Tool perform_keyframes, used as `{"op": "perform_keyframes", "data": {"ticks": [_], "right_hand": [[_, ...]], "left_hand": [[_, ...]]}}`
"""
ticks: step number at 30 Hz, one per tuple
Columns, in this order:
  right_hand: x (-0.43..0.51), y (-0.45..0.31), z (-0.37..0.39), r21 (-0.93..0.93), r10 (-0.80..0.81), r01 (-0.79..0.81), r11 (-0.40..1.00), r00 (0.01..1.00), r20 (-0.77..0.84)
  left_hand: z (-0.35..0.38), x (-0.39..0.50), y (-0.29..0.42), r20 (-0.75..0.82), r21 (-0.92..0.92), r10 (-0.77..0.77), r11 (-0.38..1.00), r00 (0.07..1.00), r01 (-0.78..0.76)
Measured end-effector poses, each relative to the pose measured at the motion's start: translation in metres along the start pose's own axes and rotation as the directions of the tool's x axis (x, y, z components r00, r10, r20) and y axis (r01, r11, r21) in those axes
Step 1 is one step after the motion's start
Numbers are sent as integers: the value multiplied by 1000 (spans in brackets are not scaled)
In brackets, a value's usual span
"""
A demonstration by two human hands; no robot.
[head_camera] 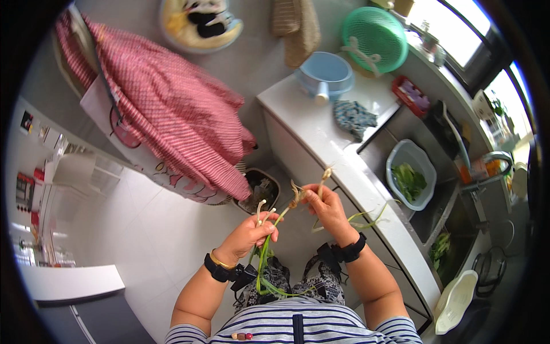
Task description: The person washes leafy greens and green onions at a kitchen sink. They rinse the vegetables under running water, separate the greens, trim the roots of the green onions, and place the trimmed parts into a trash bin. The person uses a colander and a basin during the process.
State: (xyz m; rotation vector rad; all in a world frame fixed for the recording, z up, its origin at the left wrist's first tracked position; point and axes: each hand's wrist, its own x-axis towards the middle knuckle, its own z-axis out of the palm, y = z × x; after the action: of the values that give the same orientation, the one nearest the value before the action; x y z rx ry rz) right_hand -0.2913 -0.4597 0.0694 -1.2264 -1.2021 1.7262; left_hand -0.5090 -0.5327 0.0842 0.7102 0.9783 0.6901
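Several long green onion stalks with white ends are gripped in my left hand, their leaves hanging over my lap. My right hand holds another green onion, its pale bulb up and its leaves trailing right, and pinches the brown, dry root end of a stalk that runs across to my left hand. Below and beyond both hands stands a waste bin with scraps inside. A blue-grey basin in the sink holds green leaves.
The white counter edge runs along my right side. On it are a blue pot, a patterned cloth and a green colander. More greens lie in the near sink. Red checked fabric hangs at the left. A cream basket stands lower right.
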Motion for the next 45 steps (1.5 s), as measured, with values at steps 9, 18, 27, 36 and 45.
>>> {"op": "perform_keyframes", "data": {"ticks": [9,18,27,36,45], "right_hand": [[64,124,77,181,379,-485,856,826,418],[157,270,87,205,451,-524,827,835,314],[225,393,85,224,393,-468,855,866,309],[241,454,72,200,174,-217,956,962,212],[236,467,68,-237,118,-14,972,895,431]], "left_hand": [[-107,2,-96,-138,-113,-152,984,979,137],[-189,87,-198,-249,-136,-178,980,952,147],[-249,165,-294,-243,-7,-69,998,968,69],[-264,177,-345,-281,129,49,992,959,-13],[-273,180,-370,-399,-41,38,997,916,-59]]}}
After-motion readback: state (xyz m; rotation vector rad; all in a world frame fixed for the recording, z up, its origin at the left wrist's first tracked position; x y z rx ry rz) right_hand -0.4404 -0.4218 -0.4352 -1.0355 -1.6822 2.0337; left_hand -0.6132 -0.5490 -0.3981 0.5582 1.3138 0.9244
